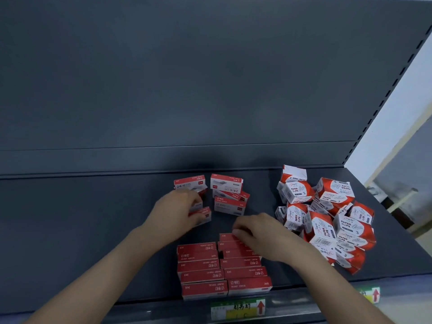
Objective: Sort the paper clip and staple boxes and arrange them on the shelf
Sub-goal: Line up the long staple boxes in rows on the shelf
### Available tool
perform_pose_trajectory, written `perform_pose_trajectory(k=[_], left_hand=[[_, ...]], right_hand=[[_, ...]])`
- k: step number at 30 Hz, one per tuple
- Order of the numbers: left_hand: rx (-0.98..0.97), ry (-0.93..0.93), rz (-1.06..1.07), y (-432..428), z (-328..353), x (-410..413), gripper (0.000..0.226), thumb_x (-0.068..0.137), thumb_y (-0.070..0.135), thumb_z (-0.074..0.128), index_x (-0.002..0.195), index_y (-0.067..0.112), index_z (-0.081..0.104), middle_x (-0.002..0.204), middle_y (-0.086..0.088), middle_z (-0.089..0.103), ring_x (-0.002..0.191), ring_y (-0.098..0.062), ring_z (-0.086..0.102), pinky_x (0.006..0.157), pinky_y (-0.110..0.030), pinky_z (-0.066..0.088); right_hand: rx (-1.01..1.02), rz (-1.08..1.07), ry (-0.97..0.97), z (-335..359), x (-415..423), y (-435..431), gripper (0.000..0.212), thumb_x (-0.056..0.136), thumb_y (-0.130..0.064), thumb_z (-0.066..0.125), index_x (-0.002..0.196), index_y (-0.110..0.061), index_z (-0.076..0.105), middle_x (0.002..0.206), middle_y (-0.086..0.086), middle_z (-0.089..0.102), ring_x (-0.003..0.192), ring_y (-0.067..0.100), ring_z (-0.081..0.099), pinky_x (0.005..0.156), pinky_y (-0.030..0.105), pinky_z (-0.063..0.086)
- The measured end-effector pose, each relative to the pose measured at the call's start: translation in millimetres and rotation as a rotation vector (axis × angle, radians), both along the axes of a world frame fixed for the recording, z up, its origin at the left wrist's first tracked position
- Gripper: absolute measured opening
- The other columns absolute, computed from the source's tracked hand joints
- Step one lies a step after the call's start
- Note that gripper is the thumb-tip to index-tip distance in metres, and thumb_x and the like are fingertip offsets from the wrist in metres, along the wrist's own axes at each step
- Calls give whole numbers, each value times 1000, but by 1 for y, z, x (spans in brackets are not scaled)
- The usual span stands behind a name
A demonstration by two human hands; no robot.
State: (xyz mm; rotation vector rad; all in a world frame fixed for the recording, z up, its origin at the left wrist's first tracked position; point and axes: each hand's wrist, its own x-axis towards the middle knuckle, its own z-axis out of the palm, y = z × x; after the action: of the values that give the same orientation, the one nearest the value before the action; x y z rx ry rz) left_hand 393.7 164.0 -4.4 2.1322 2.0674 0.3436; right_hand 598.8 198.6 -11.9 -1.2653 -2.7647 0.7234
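Two tidy columns of red staple boxes (210, 272) stand at the front edge of the dark shelf (81, 230). Behind them lie several loose staple boxes (228, 195). My left hand (174, 213) grips one staple box (202, 215) at the left of that loose group. My right hand (259, 232) holds a staple box (228, 236) at the back end of the right column. A jumbled pile of red-and-white paper clip boxes (327, 218) lies to the right.
The shelf's back panel (187, 90) rises behind the boxes. A slotted upright (385, 97) runs along the right side. Price labels (238, 309) with red arrows sit on the front rail. The left part of the shelf holds nothing.
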Motion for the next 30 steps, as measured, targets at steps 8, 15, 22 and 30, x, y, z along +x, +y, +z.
perform_pose_trajectory(k=[8, 15, 22, 30], left_hand=[[-137, -64, -80, 3, -9, 1, 34, 91, 22, 55, 125, 20, 56, 125, 0, 60, 112, -15, 56, 96, -29, 47], [-326, -229, -284, -19, -4, 1, 25, 91, 22, 56, 116, 23, 63, 113, 9, 66, 94, 2, 59, 83, -12, 48], [114, 6, 80, -4, 1, 0, 25, 93, 31, 52, 112, 17, 60, 111, 1, 64, 95, -11, 58, 84, -25, 48], [-57, 168, 50, 13, -13, -3, 26, 91, 14, 52, 116, 11, 57, 122, -6, 57, 109, -20, 54, 89, -31, 50]], right_hand=[[-55, 137, -29, 2, -17, 6, 30, 97, -31, 43, 105, -12, 65, 105, 0, 67, 95, 12, 58, 77, 19, 37], [235, -120, 100, 2, -18, 9, 24, 95, -28, 48, 115, -20, 59, 118, -3, 61, 106, 12, 56, 91, 26, 46], [415, -49, -130, -4, -38, 29, 36, 93, -21, 51, 128, -13, 48, 134, 5, 48, 122, 20, 46, 98, 30, 43], [369, -46, -140, -4, -37, 29, 32, 92, -20, 54, 123, -15, 51, 129, 5, 53, 117, 21, 50, 95, 32, 46]])
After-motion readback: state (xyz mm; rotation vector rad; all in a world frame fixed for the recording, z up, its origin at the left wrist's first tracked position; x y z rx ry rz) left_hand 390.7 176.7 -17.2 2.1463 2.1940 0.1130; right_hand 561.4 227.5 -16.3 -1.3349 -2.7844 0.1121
